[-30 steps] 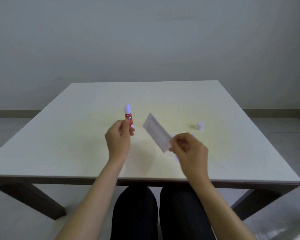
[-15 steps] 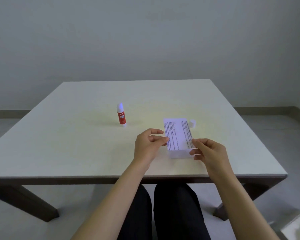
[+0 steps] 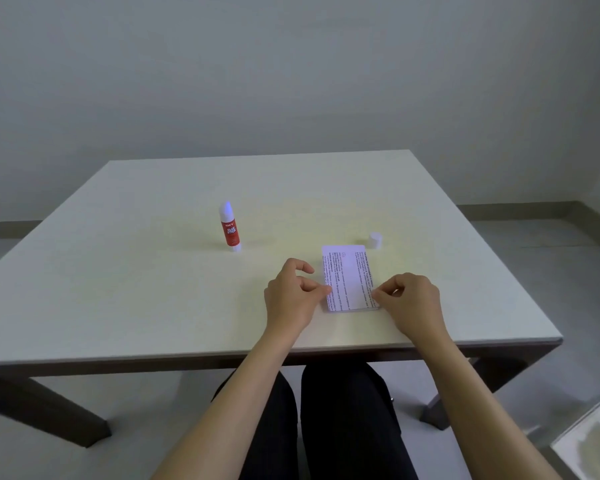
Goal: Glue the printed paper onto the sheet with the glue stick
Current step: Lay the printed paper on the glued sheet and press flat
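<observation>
The printed paper [image 3: 349, 276] lies flat, text side up, near the table's front right, on top of a white sheet whose edge [image 3: 350, 310] just shows below it. My left hand [image 3: 291, 294] pinches the paper's left edge. My right hand [image 3: 409, 301] pinches its right edge. The red glue stick [image 3: 230, 227] stands upright and uncapped, well to the left of the paper, with no hand on it. Its white cap [image 3: 374, 240] sits just beyond the paper's far right corner.
The pale table [image 3: 153, 299] ends in a front edge close below my hands. My dark-trousered knees [image 3: 326, 410] are under it. A grey wall rises behind the table and a pale object shows on the floor at the lower right [image 3: 589, 441].
My left hand let go of the glue stick, which now stands on the table. Both hands turned the paper text side up and lowered it flat onto the sheet.
</observation>
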The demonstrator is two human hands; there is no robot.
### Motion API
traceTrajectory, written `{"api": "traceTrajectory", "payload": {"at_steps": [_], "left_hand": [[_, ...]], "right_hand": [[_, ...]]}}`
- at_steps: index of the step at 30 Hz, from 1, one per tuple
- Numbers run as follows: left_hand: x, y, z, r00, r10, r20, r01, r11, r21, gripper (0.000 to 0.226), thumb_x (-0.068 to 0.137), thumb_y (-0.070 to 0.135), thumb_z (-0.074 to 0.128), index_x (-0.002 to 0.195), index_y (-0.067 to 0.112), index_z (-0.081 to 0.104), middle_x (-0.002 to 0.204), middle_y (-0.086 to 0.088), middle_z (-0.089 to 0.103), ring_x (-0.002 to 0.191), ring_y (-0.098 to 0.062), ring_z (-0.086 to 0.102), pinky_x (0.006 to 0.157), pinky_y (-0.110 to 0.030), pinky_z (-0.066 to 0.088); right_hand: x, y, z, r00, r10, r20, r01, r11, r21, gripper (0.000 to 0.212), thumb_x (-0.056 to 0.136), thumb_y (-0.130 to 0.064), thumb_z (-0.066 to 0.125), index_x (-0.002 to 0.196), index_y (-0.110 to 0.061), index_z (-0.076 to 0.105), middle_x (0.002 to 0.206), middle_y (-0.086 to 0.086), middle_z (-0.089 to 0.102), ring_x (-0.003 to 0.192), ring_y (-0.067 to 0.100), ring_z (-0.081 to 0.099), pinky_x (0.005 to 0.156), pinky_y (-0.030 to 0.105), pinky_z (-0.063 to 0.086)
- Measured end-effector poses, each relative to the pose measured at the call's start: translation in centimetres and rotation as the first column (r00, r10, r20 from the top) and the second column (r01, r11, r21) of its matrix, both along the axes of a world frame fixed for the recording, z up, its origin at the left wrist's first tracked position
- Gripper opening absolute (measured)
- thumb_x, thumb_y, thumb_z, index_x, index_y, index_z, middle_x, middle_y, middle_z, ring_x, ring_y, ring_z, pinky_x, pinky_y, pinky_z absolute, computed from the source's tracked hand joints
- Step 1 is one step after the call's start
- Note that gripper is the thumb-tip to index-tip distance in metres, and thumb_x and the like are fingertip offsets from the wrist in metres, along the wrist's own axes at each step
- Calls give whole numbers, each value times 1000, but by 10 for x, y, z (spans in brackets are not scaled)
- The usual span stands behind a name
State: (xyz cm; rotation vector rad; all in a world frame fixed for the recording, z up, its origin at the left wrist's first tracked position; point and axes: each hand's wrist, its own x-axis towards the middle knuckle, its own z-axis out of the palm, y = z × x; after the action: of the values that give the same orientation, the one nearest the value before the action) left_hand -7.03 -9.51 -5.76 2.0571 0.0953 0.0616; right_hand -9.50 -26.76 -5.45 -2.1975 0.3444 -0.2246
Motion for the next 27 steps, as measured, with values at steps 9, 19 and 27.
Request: {"api": "traceTrajectory", "payload": {"at_steps": [9,19,27], "left_hand": [[0,-1,-4,999,-6,45,4,999,46,27,72,20,75,84,22,51,59,12,66,70,-14,61,85,-40,47],[5,-4,-11,962,-145,230,44,918,393,40,77,24,71,112,26,52,98,7,55,93,-16,56,76,-32,44],[24,29,-14,853,-516,-85,449,640,624,51,98,33,40,147,24,28,157,14,18,148,-16,3,117,-44,4]], "right_hand": [[0,3,-4,999,23,41,-19,995,-97,12,77,-1,64,65,1,63,63,-3,55,59,9,49,51,14,34],[0,11,-12,985,163,62,-125,908,-400,36,83,2,52,113,-15,59,119,5,55,91,28,55,68,34,46],[1,22,-21,938,328,-110,-324,723,-610,44,98,-22,33,139,-34,41,150,-19,37,148,21,8,115,51,-3]]}}
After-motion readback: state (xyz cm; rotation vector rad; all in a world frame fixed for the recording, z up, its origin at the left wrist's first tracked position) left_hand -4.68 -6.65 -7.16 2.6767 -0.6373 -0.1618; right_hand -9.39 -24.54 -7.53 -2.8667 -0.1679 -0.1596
